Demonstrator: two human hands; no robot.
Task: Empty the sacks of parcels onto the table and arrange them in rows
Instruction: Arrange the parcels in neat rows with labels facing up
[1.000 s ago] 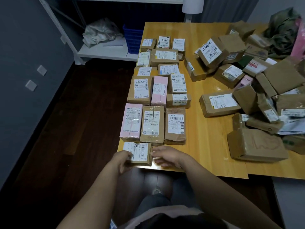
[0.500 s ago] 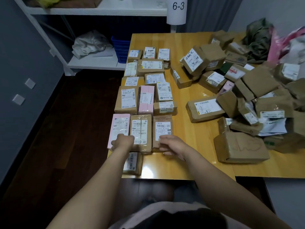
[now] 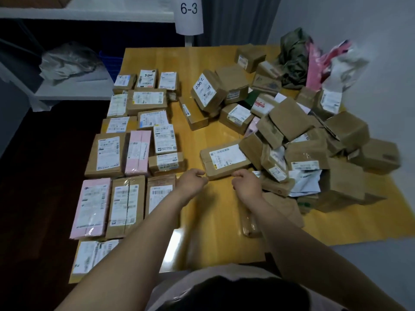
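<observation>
Labelled parcels lie in rows (image 3: pixel 134 153) on the left part of the wooden table (image 3: pixel 213 225), brown ones and two pink ones. A loose heap of brown parcels (image 3: pixel 303 135) covers the right side. One flat brown parcel with a white label (image 3: pixel 224 159) lies between rows and heap. My left hand (image 3: pixel 192 182) is at its near left corner and my right hand (image 3: pixel 246 185) at its near edge. Both have loosely curled fingers and hold nothing. Crumpled sacks, one green (image 3: pixel 292 55) and one pink and white (image 3: pixel 332 63), lie at the far right.
A white shelf unit (image 3: pixel 74 88) stands left of the table, with a grey bag (image 3: pixel 65 63) and a blue crate (image 3: pixel 110 63) on it. A "6-3" sign (image 3: pixel 189 10) hangs above the far edge. Dark floor (image 3: pixel 45 176) lies to the left, a wall to the right.
Both hands left the small parcel at the near left table edge and moved forward and right to the labelled brown parcel. The view swung right.
</observation>
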